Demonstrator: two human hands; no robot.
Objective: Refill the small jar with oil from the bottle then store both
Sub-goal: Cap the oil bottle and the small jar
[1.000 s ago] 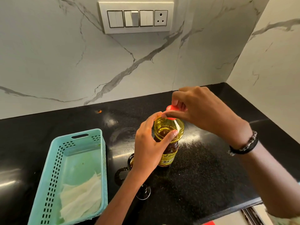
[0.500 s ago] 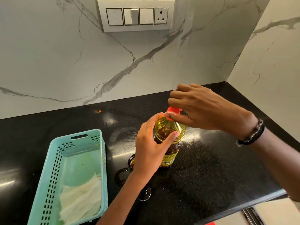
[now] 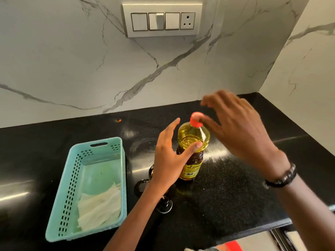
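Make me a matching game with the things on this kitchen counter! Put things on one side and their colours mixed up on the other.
Things:
1. bottle cap
2. basket
3. countertop
4. oil in the bottle

Colours:
A. black
B. yellow
C. red
D. light teal

Pairs: 1-C, 2-D, 3-A, 4-B
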